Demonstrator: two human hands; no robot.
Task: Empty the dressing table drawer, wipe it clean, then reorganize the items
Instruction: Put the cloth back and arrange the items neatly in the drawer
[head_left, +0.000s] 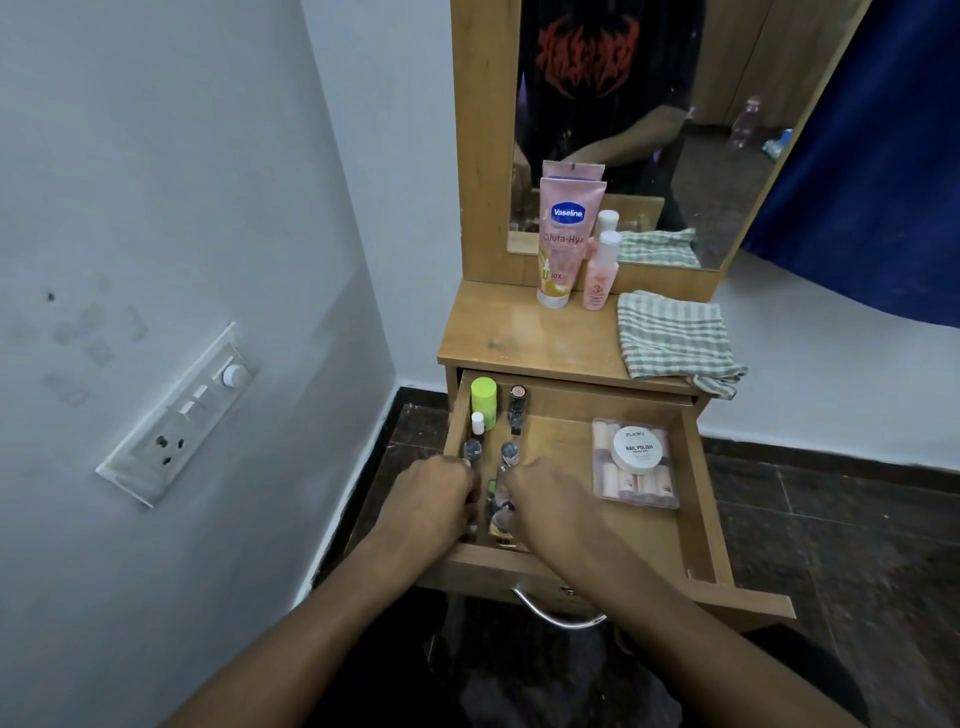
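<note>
The wooden drawer of the dressing table stands pulled out. Along its left side lie a green-capped bottle, a small white-capped bottle, a dark tube and two small grey-capped bottles. At the right lies a clear case of nail items with a white round nail polish remover tub on it. My left hand and my right hand reach into the front left corner, fingers curled down among small items; what each one grips is hidden.
On the table top stand a pink Vaseline tube and a pink bottle; a folded green checked cloth lies at its right. A mirror rises behind. A wall with a switch panel is left, a blue curtain right.
</note>
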